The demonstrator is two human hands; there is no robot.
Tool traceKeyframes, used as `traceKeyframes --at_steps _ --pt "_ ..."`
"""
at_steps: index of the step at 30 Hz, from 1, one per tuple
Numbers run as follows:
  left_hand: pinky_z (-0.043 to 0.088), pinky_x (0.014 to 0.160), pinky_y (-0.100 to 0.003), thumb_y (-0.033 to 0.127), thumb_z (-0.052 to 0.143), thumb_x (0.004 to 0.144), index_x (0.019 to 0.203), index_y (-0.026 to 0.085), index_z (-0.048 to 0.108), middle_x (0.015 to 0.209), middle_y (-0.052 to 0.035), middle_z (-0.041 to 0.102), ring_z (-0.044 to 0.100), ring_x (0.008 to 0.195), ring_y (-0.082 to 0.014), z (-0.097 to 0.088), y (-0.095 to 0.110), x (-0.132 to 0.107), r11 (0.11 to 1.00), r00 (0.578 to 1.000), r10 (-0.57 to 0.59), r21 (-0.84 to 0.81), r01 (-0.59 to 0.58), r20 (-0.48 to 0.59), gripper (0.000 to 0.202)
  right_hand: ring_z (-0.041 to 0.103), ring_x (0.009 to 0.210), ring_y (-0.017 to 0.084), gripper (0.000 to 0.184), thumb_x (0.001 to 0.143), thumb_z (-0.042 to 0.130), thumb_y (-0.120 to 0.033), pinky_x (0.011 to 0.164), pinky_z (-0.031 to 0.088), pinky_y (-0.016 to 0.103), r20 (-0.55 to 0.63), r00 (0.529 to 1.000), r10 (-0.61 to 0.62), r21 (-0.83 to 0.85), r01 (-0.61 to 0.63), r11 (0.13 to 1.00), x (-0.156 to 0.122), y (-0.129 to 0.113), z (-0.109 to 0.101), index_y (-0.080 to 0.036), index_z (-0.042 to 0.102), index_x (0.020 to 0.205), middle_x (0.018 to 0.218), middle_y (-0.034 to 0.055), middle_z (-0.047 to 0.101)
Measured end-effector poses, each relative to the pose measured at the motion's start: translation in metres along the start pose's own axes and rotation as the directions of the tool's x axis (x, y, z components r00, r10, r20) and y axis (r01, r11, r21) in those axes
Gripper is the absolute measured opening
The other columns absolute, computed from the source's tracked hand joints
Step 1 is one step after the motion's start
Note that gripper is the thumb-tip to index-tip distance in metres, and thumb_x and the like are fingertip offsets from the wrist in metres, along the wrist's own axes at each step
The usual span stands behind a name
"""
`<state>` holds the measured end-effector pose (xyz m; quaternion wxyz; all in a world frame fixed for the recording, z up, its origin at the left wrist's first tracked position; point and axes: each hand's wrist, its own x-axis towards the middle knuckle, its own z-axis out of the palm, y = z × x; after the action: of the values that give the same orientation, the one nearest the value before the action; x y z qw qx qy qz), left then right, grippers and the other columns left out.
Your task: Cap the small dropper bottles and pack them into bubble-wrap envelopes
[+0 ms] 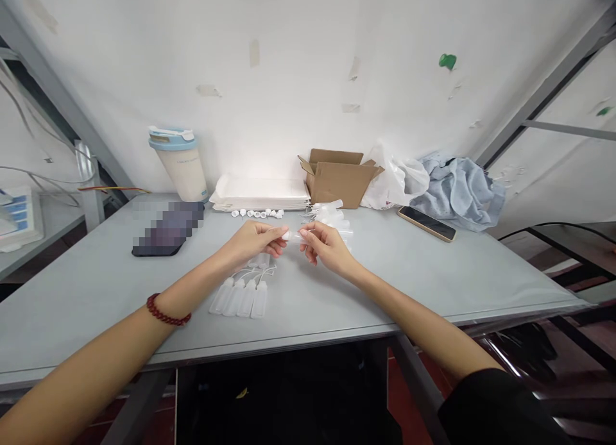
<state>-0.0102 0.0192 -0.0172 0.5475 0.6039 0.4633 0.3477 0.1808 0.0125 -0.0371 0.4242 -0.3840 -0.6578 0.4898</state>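
My left hand (260,238) is closed, its thumb and fingers pinching a small white cap (287,236). Facing it, my right hand (327,245) is closed around a small translucent squeeze bottle (297,238), mostly hidden by the fingers. The cap and the bottle's end meet between the hands; whether the cap is screwed on I cannot tell. Below my left hand lie several translucent bottles (244,299) with thin curved tubes at their tops. Beyond my right hand is a pile of similar bottles (332,209), partly covered by the hand. A row of white caps (257,214) sits farther back.
Along the wall stand a lidded cup (180,169), a stack of white trays (262,192), an open cardboard box (342,183), a white plastic bag (397,181) and a crumpled blue cloth (462,190). A phone (427,223) lies right; a pixelated dark object (168,230) lies left.
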Motion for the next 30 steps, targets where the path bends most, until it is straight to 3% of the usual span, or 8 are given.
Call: traceKeyframes --at_steps 4,10,14,17,20,25,28,30 --pt "0.047 0.052 -0.028 0.053 0.065 0.073 0.062 0.013 0.067 0.061 -0.0065 0.064 0.057 0.052 -0.0145 0.0001 0.0023 -0.0013 0.999 0.997 -0.033 0.044 0.030 0.075 0.041 0.047 0.038 0.005 0.034 0.082 0.051 -0.052 0.036 0.038 0.018 -0.003 0.999 -0.034 -0.041 0.034 0.999 -0.0015 0.0008 0.0000 -0.018 0.051 0.087 0.061 -0.0044 0.057" --pt "0.046 0.062 -0.028 0.042 0.062 0.077 0.074 0.017 0.070 0.066 -0.0031 0.066 0.060 0.060 -0.0165 0.0018 0.0020 -0.0042 0.926 0.969 0.229 0.287 -0.246 0.093 0.026 0.044 0.035 0.005 0.034 0.080 0.054 -0.052 0.031 0.035 0.018 0.028 0.998 0.061 0.020 -0.061 0.998 0.0002 -0.0002 -0.0028 -0.018 0.050 0.083 0.057 -0.0055 0.054" --pt "0.045 0.065 -0.028 0.036 0.060 0.078 0.082 0.019 0.070 0.077 -0.0027 0.067 0.060 0.070 -0.0178 0.0044 0.0018 -0.0070 0.858 0.935 0.347 0.375 -0.349 0.076 0.019 0.039 0.034 0.004 0.033 0.080 0.054 -0.050 0.029 0.031 0.017 0.058 0.989 0.132 0.086 -0.137 0.987 0.0003 -0.0029 -0.0041 -0.018 0.050 0.079 0.054 -0.0068 0.049" --pt "0.046 0.068 -0.028 0.038 0.060 0.078 0.084 0.019 0.069 0.079 -0.0031 0.068 0.062 0.073 -0.0184 0.0052 0.0033 -0.0075 0.879 0.945 0.321 0.352 -0.323 0.066 0.022 0.037 0.034 0.004 0.033 0.080 0.054 -0.051 0.030 0.030 0.017 0.058 0.988 0.146 0.106 -0.151 0.983 0.0005 -0.0048 -0.0042 -0.018 0.051 0.082 0.053 -0.0075 0.047" --pt "0.048 0.066 -0.030 0.046 0.058 0.079 0.076 0.017 0.068 0.073 -0.0042 0.068 0.063 0.066 -0.0183 0.0051 0.0050 -0.0064 0.927 0.975 0.204 0.303 -0.222 0.091 0.031 0.038 0.035 0.005 0.034 0.081 0.052 -0.052 0.031 0.031 0.018 0.055 0.990 0.127 0.086 -0.132 0.988 0.0005 -0.0051 -0.0035 -0.019 0.049 0.082 0.053 -0.0073 0.047" --pt "0.046 0.051 -0.027 0.054 0.060 0.075 0.059 0.015 0.060 0.057 -0.0033 0.060 0.057 0.049 -0.0143 0.0042 0.0049 -0.0041 0.982 0.996 0.044 0.181 -0.058 0.080 0.042 0.044 0.044 0.008 0.032 0.083 0.051 -0.050 0.042 0.036 0.022 0.017 0.999 -0.029 -0.153 0.031 0.988 -0.0004 -0.0007 -0.0020 -0.018 0.052 0.086 0.061 -0.0026 0.054" --pt "0.042 0.046 -0.025 0.052 0.061 0.075 0.059 0.014 0.060 0.056 -0.0020 0.057 0.053 0.047 -0.0119 0.0029 0.0040 -0.0035 0.994 0.997 0.019 0.107 -0.027 0.074 0.042 0.052 0.064 0.012 0.026 0.083 0.055 -0.041 0.055 0.040 0.024 0.025 0.967 -0.254 -0.417 0.241 0.876 -0.0007 0.0016 -0.0028 -0.017 0.058 0.092 0.077 0.0039 0.060" --pt "0.042 0.047 -0.024 0.050 0.061 0.076 0.059 0.014 0.060 0.055 -0.0017 0.057 0.052 0.047 -0.0115 0.0029 0.0041 -0.0040 0.991 0.993 0.042 0.122 -0.056 0.109 0.040 0.052 0.071 0.014 0.024 0.087 0.048 -0.037 0.061 0.040 0.026 0.077 0.938 -0.337 -0.495 0.329 0.804 -0.0004 0.0013 -0.0043 -0.016 0.060 0.088 0.079 0.0054 0.060"
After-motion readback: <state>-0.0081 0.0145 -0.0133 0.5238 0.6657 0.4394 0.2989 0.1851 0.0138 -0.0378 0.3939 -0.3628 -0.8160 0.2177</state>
